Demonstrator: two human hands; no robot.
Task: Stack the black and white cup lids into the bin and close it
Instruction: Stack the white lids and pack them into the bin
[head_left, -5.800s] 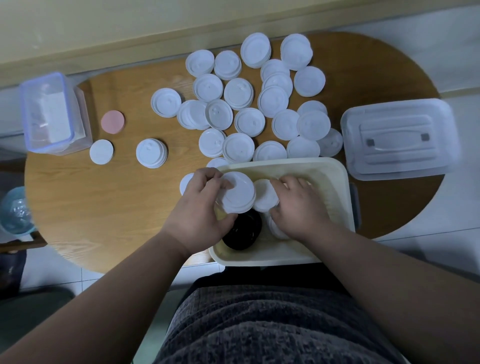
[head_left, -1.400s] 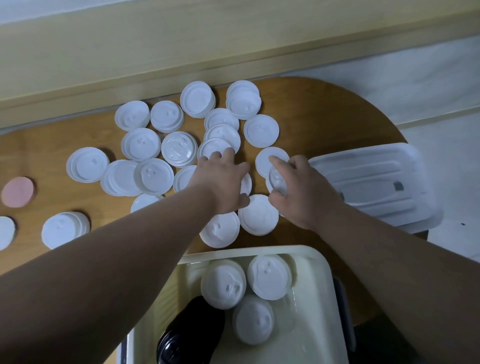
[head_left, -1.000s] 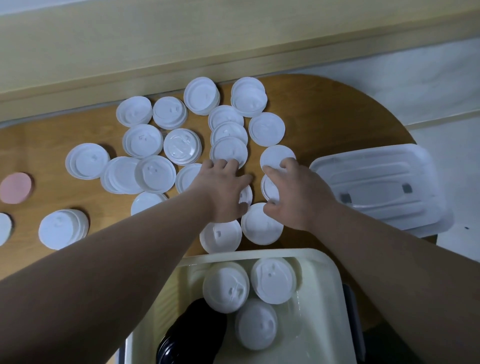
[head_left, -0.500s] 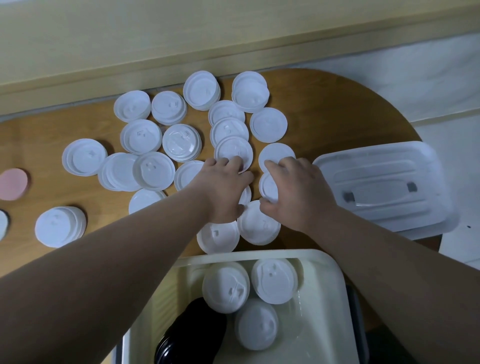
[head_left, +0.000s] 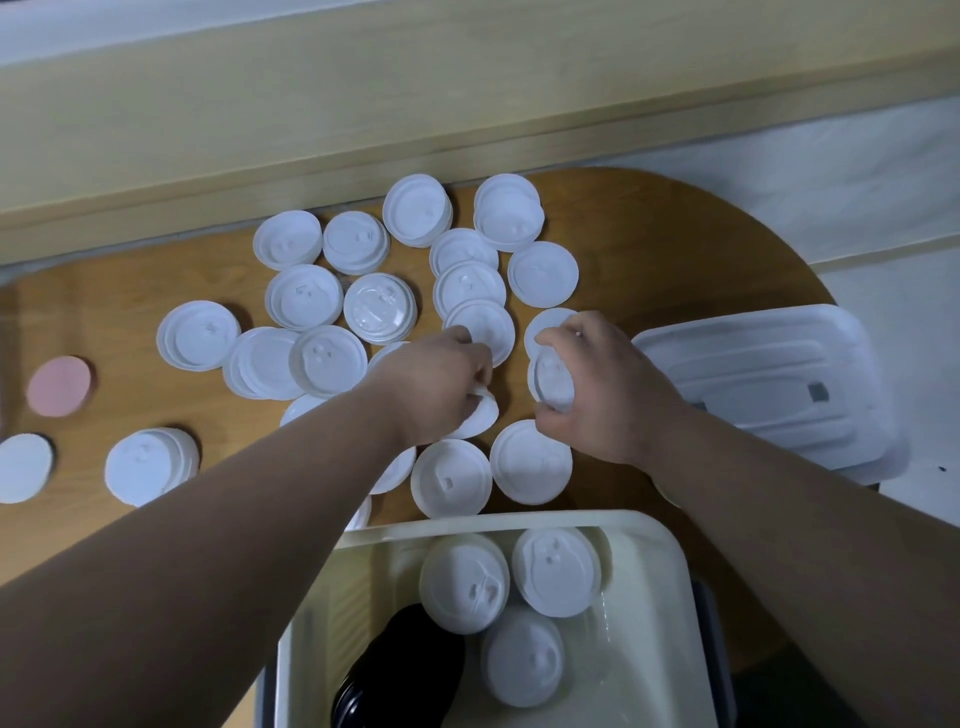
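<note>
The person leans over a round-ended wooden desk (head_left: 649, 249), both bare arms reaching out to the middle of it. The left hand (head_left: 441, 384) has its fingers (head_left: 470, 347) curled down and together over a flat white lid (head_left: 480, 415), whose edge pokes out at the hand's four o'clock. Just beside it, at three o'clock, the right hand (head_left: 608, 395) grips a tilted white lid (head_left: 551, 382). Its fingers (head_left: 558, 338) are hooked over the far rim, and the lid's top face is turned toward the left hand. The two hands are near each other but apart.

Loose white lids (head_left: 304, 296) lie scattered over the desk from nine round to twelve o'clock of the hands, some overlapping, some in short stacks. Two more lids (head_left: 451, 483) sit at six o'clock, between the hands and the bin. The cream bin (head_left: 670, 551) stands open at the desk's six o'clock edge, nearest the person. Inside it, three binned white lids (head_left: 556, 569) crowd the far half; whether each is single or stacked I cannot tell. A stack of black lids (head_left: 400, 675) leans at their seven o'clock. The bin's translucent cover (head_left: 769, 384) lies flat at the desk's three o'clock. Far off at nine o'clock are a pink disc (head_left: 60, 385), a plain white disc (head_left: 23, 467) and a lone stack of lids (head_left: 150, 465).
</note>
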